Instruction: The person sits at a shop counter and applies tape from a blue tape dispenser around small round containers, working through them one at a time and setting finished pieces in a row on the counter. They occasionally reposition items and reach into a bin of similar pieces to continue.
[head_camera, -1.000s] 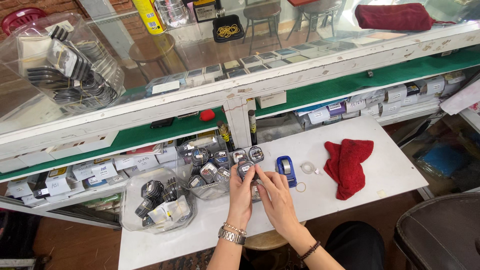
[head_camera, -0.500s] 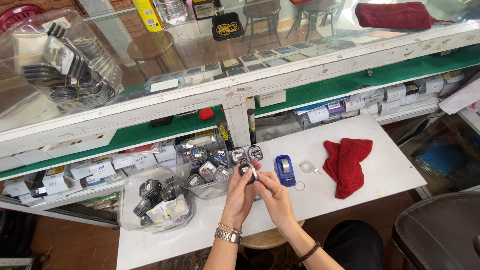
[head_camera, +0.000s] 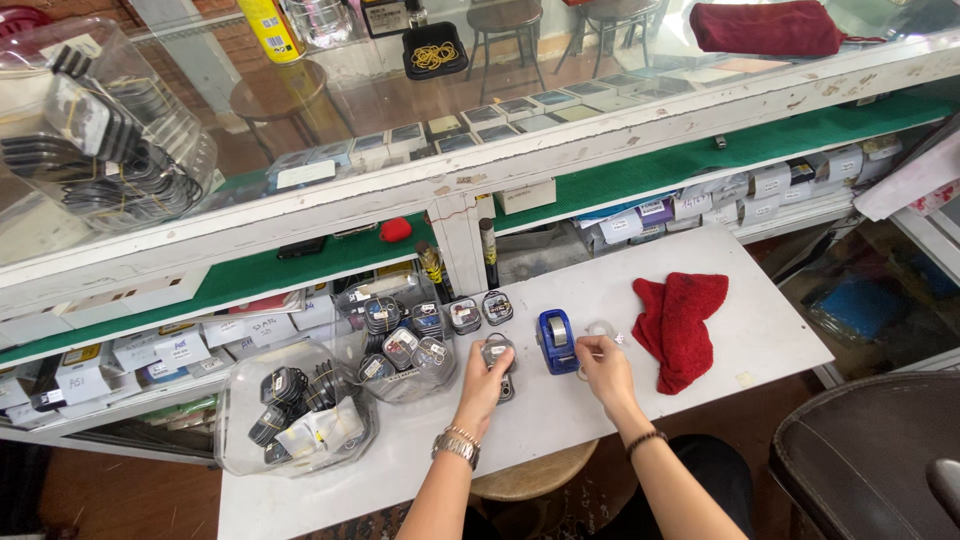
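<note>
The hands have parted since the earlier frame, when both met over one small case. Now the left hand (head_camera: 487, 375) is closed around the small dark case (head_camera: 497, 352) just left of the blue tape dispenser (head_camera: 556, 341) on the white bench (head_camera: 760, 330). The right hand (head_camera: 603, 365), just right of the dispenser, pinches something too small to tell, near the red cloth (head_camera: 680, 325).

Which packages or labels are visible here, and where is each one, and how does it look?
Small boxes: lower shelf, left; white, rectangular.
Labelled boxes: shelf at right; white, one purple.
Clear bags: white table, left; full of small dark cases.
Yellow can: on the glass counter; cylindrical.
</note>
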